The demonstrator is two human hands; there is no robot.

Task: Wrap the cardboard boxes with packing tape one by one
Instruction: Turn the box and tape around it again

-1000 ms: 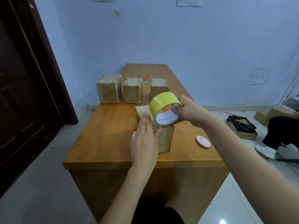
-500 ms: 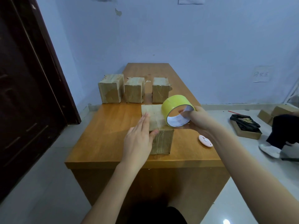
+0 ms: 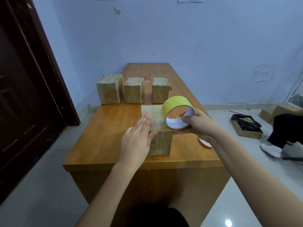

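Tape roll (image 3: 177, 113), gripped by right hand (image 3: 196, 124), is dropping toward near box (image 3: 159, 128); flat left hand (image 3: 136, 140) is still pressing it.

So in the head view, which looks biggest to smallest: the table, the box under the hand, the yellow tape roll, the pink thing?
1. Table.
2. Box under the left hand.
3. Yellow tape roll, though it is held up nearer the camera.
4. Pink thing, partly hidden by the right wrist.

blue wall (image 3: 180, 38) | dark door (image 3: 24, 95) | wooden table (image 3: 105, 136) | pale, maybe tiled floor (image 3: 41, 185)
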